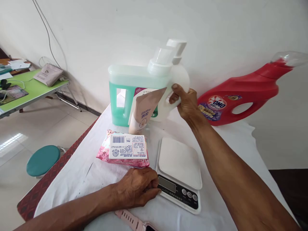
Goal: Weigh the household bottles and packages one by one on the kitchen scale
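My right hand (186,101) is closed around the handle of a white bottle (181,75) at the back of the table. The bottle has a white top and is slightly blurred; the green bottle partly hides it. My left hand (138,187) rests on the cloth with curled fingers, at the left edge of a white kitchen scale (179,162). Nothing shows in that hand. On the scale's plate there is no item. Left of it, a white box (127,146) with a barcode lies on a pink packet (102,154). A beige Rejoice tube (144,112) stands behind them.
A bottle of green liquid (117,106) stands at the back against the wall. To the right, a red OMO bottle (243,86) appears tilted. A pink-strapped watch (132,219) lies at the front edge. A teal stool (43,160) and a green table (33,91) are at left.
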